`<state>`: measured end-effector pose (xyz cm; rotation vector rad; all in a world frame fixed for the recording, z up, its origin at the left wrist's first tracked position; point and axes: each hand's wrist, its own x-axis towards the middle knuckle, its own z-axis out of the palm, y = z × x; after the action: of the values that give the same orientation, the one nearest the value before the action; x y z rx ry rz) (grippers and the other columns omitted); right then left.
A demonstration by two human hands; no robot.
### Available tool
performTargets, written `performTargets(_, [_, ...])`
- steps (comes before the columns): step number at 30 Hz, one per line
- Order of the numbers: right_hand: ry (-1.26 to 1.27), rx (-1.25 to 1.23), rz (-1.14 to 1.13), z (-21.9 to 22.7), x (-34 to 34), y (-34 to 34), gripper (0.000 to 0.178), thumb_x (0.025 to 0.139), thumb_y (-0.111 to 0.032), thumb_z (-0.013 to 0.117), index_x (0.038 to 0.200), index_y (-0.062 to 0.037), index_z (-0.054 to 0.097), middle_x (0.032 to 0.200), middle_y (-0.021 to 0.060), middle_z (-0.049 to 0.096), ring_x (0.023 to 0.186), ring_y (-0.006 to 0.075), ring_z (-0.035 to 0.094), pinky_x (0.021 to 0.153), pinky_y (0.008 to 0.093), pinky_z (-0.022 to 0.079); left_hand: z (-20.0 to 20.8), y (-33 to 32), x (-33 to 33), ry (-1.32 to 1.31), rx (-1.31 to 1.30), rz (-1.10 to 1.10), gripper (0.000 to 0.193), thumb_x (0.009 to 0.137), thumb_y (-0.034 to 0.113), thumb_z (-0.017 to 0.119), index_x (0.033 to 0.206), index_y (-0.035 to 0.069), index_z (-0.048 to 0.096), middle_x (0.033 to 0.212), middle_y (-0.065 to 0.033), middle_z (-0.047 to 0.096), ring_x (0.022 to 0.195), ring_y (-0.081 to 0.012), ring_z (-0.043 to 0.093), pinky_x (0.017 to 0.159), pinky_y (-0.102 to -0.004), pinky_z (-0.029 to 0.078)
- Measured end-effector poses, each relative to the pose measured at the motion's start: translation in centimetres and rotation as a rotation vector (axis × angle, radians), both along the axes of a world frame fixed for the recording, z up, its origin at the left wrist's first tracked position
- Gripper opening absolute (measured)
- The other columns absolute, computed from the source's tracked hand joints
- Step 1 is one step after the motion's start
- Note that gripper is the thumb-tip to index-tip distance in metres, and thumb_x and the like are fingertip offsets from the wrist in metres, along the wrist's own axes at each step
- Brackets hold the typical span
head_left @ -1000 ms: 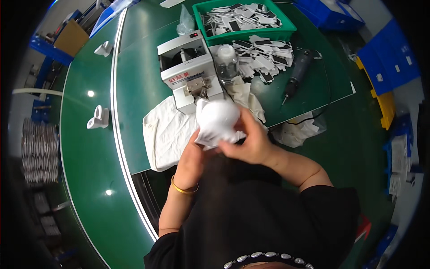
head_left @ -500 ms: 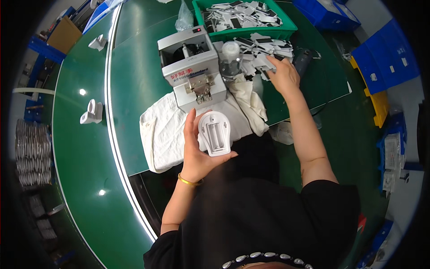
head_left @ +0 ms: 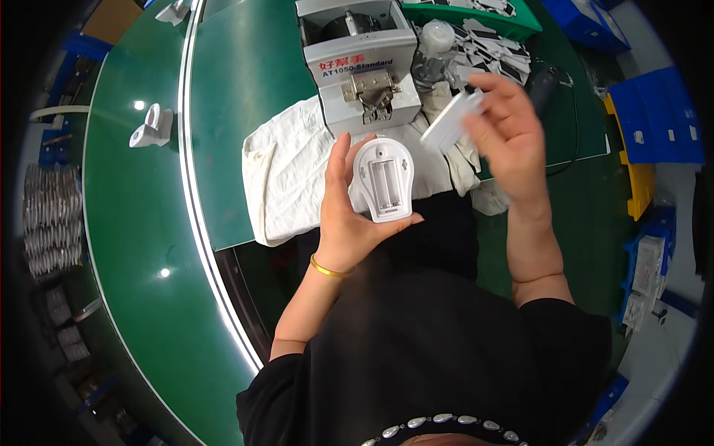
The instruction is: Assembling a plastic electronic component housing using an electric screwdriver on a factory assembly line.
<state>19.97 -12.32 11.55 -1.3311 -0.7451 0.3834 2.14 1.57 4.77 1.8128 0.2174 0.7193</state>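
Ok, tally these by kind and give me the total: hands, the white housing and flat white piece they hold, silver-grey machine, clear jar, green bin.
Hands: 2 (left hand, right hand)
White housing: 1
Flat white piece: 1, blurred
Silver-grey machine: 1
Clear jar: 1
Green bin: 1, partly out of frame
Total: 7
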Motion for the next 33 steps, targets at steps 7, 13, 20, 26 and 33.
performTargets(7, [-0.133, -0.219, 0.318, -0.3, -4.0, 1.2, 0.026, 0.093, 0.001, 0.067, 0.119, 0.0014, 0.065, 0.098, 0.0028, 0.068, 0.082, 0.0072, 0.063, 0.071, 0.0212, 0.051, 0.7, -0.1, -0.3, 0.038, 0.103, -0.013, 0.133, 0.055, 0.019, 0.099, 0.154, 0.002, 0.012, 0.146, -0.0243, 0.043, 0.13, -0.0328, 0.05, 0.109, -0.0434, 0.043])
performTargets(13, [-0.168, -0.37, 0.385, -0.7, -4.1, 1.1, 0.029, 0.092, -0.001, 0.068, 0.121, -0.0014, 0.067, 0.107, 0.0053, 0.068, 0.087, 0.0079, 0.064, 0.072, 0.0215, 0.051, -0.1, 0.3, -0.6, 0.041, 0.068, -0.066, 0.134, 0.055, 0.021, 0.099, 0.154, 0.001, 0.011, 0.146, -0.0243, 0.042, 0.132, -0.0333, 0.048, 0.108, -0.0435, 0.043])
performTargets(20, [-0.509, -0.35, 0.229, -2.2, -4.5, 1.6, 0.058, 0.094, -0.008, 0.068, 0.147, -0.0033, 0.046, 0.133, 0.0107, 0.057, 0.116, 0.0162, 0.058, 0.095, 0.0305, 0.049, 0.0, 0.0, -0.8, 0.014, 0.063, -0.035, 0.138, 0.052, 0.022, 0.1, 0.155, 0.002, 0.01, 0.149, -0.025, 0.039, 0.135, -0.0324, 0.046, 0.11, -0.0439, 0.042])
performTargets(26, [0.289, -0.147, 0.361, -3.1, -5.7, 1.1, 0.067, 0.093, -0.008, 0.067, 0.149, 0.0063, 0.033, 0.133, 0.0166, 0.055, 0.123, 0.0205, 0.054, 0.105, 0.0352, 0.043, 1.7, -0.3, -1.1, -0.108, -0.557, -0.094, 0.092, 0.086, 0.007, 0.076, 0.156, 0.001, 0.016, 0.156, -0.022, 0.032, 0.142, -0.0294, 0.039, 0.116, -0.0406, 0.031])
performTargets(33, [0.135, -0.214, 0.34, -3.3, -5.3, 0.9, 0.062, 0.091, -0.011, 0.069, 0.144, 0.0052, 0.041, 0.13, 0.0141, 0.057, 0.118, 0.0188, 0.057, 0.103, 0.0333, 0.045, 2.0, -0.5, -1.3, 0.017, -0.367, -0.136, 0.077, 0.095, 0.003, 0.062, 0.156, 0.001, 0.016, 0.153, -0.0196, 0.034, 0.139, -0.0262, 0.04, 0.115, -0.0388, 0.032])
